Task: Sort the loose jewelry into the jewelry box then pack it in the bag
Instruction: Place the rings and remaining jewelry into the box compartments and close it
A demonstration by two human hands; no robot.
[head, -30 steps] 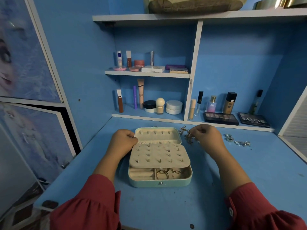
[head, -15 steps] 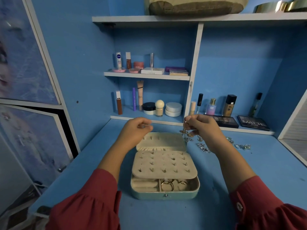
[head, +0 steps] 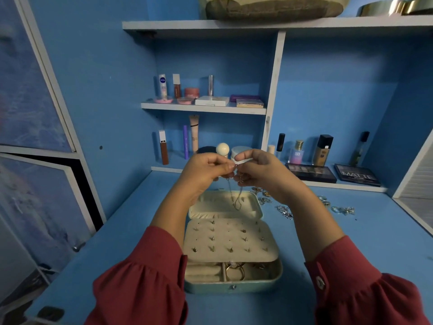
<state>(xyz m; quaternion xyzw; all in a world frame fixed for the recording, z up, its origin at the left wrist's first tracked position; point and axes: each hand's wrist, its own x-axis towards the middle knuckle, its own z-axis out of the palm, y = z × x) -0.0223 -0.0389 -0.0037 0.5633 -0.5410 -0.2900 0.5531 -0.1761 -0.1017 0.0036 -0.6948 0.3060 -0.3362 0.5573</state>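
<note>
Hands: left hand [head: 206, 171] and right hand [head: 257, 171] are raised together above the box [head: 234, 286], fingertips nearly touching, each pinching an end of a thin chain [head: 235, 198].
Chain: hangs in a narrow loop from the fingers, its low point over the open lid [head: 254, 208]; whether it touches the lining I cannot tell.
Box: open on the desk [head: 351, 242], studded pad folded over the tray, rings [head: 234, 272] showing in the front compartment.
Loose pieces: more jewelry [head: 284, 211] lies on the desk just right of the lid.
Doing it well: I'd say keep both pinches firm and the ends apart so the loop does not twist, then lower it slowly so it settles untangled.
Risk: a fine chain will likely knot or snag on the pad's studs.
Bag: a bag [head: 274, 7] sits on the top shelf; packing is not begun.
</note>
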